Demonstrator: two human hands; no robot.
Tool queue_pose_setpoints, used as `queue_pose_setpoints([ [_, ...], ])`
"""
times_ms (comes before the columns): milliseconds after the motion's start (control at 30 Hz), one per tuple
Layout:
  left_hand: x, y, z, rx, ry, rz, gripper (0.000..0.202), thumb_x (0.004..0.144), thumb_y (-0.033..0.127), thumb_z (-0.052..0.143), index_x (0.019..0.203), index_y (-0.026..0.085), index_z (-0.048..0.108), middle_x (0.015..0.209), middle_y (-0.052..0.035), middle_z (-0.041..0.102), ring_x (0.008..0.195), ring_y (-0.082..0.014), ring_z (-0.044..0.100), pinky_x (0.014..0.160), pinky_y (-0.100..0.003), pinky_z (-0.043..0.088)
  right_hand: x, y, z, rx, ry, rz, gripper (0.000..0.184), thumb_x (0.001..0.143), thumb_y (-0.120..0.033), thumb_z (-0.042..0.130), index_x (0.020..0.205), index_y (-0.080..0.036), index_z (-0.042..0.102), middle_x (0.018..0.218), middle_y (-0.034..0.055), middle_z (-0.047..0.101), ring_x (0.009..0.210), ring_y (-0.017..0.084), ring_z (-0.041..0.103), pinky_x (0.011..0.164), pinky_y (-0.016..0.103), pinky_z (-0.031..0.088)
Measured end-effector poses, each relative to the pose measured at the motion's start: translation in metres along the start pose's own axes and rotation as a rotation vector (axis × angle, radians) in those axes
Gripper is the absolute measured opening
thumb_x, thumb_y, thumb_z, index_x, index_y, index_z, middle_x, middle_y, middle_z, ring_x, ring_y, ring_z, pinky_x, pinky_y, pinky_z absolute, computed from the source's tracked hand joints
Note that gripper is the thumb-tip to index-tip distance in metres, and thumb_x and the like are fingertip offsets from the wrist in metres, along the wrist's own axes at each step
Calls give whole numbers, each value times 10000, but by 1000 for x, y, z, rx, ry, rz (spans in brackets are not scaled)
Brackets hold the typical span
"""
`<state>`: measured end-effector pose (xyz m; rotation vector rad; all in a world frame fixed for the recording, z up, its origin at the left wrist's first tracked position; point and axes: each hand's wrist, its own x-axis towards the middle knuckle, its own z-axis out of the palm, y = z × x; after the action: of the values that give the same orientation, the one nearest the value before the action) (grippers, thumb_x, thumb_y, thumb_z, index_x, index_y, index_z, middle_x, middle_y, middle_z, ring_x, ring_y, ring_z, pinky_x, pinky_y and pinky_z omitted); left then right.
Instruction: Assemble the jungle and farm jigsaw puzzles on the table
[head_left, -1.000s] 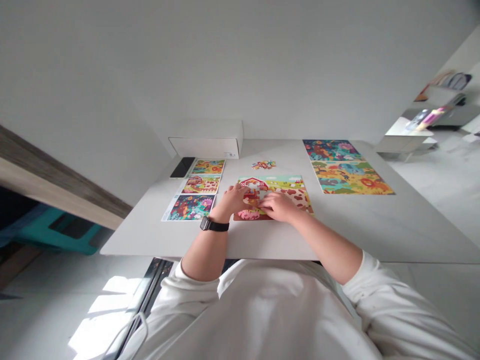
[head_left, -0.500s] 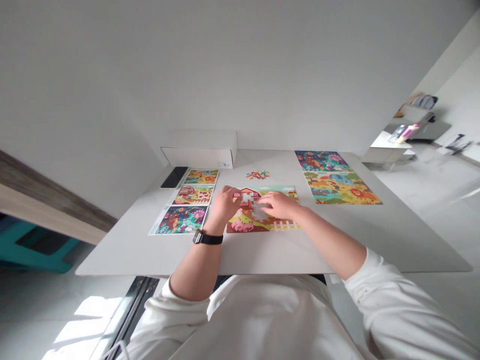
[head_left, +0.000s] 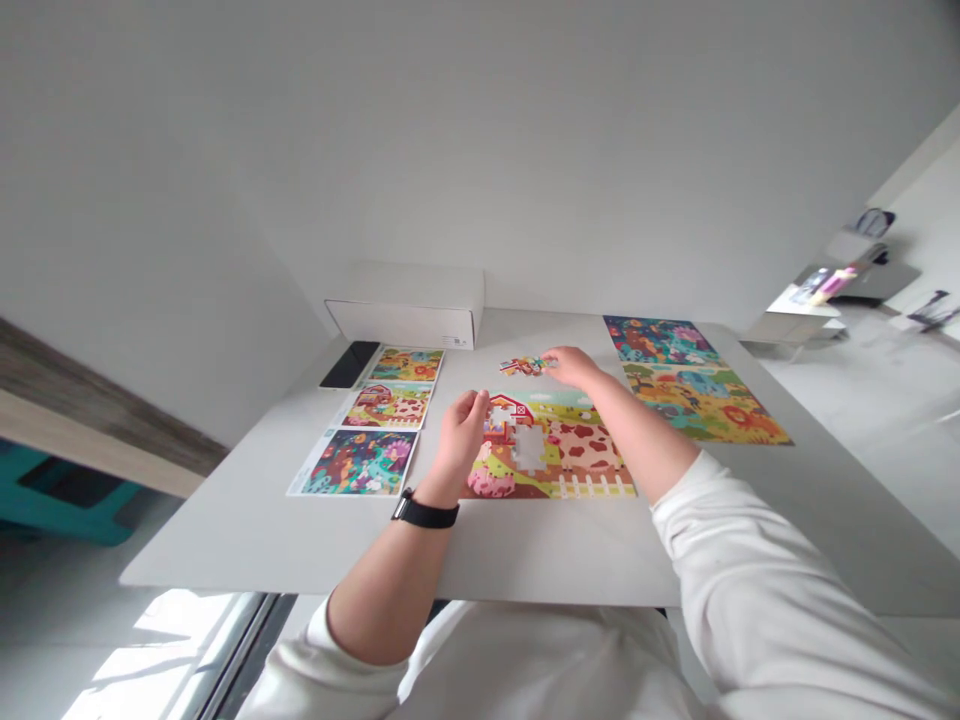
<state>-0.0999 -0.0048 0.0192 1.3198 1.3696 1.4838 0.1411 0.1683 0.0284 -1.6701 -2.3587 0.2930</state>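
A farm jigsaw puzzle lies on the table, showing a red barn, a spotted cow and a pink pig. Bare grey gaps show in its middle and within the barn. My left hand, with a black watch on the wrist, is closed above the puzzle's left edge by the barn; whatever its fingers hold is hidden. Beyond the puzzle's far edge is a small pile of loose puzzle pieces. My right hand reaches over the puzzle, its fingertips pinched on a piece at the right side of this pile.
A picture sheet with three printed scenes lies left, with a phone by its far corner. Behind stands a white box against the wall. Two assembled puzzles, a dark one and a yellow animal one, lie right.
My right hand has left the middle of the puzzle and moved away from me to the loose pieces. My left hand stays near the barn. The view has shifted slightly.
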Motion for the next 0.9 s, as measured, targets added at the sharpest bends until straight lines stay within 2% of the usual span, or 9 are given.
queue_pose_setpoints([
  [167,-1,-4,4,-151,72,-55,444,992,568,614,719,225,544,688,14,494,655,-148,469,636,-279,398,40,-5,16,-93,-38,18,530,905,-373,818,1412,-239,745,1413,139,739,1248,270,723,1040,319,540],
  [233,0,-6,4,-191,103,-55,437,989,561,616,718,229,528,702,9,507,667,-150,484,648,-283,417,53,-4,18,-111,-64,40,592,839,-427,873,1392,-250,761,1425,138,728,1228,278,726,1023,316,546],
  [300,2,-9,3,-224,133,-56,435,983,559,615,717,233,504,712,6,517,670,-149,493,659,-286,434,62,-2,17,-117,-125,47,578,774,-443,912,1314,-266,805,1395,115,746,1194,280,734,999,311,552],
  [400,6,-12,1,-283,164,-85,420,960,560,626,729,238,488,725,9,524,656,-141,497,657,-284,445,66,-1,15,-103,-204,34,511,713,-396,938,1202,-282,842,1319,75,784,1140,265,746,964,297,553],
  [533,8,-13,1,-282,191,-120,419,942,582,620,739,244,481,718,8,541,647,-139,507,647,-282,456,57,-3,14,-28,-127,29,477,664,-343,955,1114,-253,824,1251,73,799,1077,245,744,925,292,551],
  [600,8,-13,1,-275,200,-122,417,939,579,625,732,243,488,707,7,549,640,-137,511,640,-280,459,47,-5,14,98,-68,60,335,713,-322,921,1013,-227,805,1128,67,820,995,225,745,898,296,550],
  [667,9,-12,2,-286,201,-117,414,938,568,635,728,241,495,706,6,561,629,-133,513,632,-279,462,34,-6,13,315,-24,114,213,770,-329,886,897,-205,768,966,55,818,877,204,738,845,302,555],
  [800,10,-12,2,-307,188,-105,399,958,555,613,745,239,496,725,8,565,621,-125,514,626,-272,462,-3,-8,4,874,20,225,331,733,-381,940,791,-205,667,758,29,753,703,173,695,694,288,566],
  [900,8,-9,3,-302,142,-96,351,959,537,606,806,241,498,772,14,573,640,-116,528,640,-257,465,-42,-11,-6,1154,26,240,375,687,-335,968,825,-212,641,743,5,725,721,164,709,691,275,590],
])
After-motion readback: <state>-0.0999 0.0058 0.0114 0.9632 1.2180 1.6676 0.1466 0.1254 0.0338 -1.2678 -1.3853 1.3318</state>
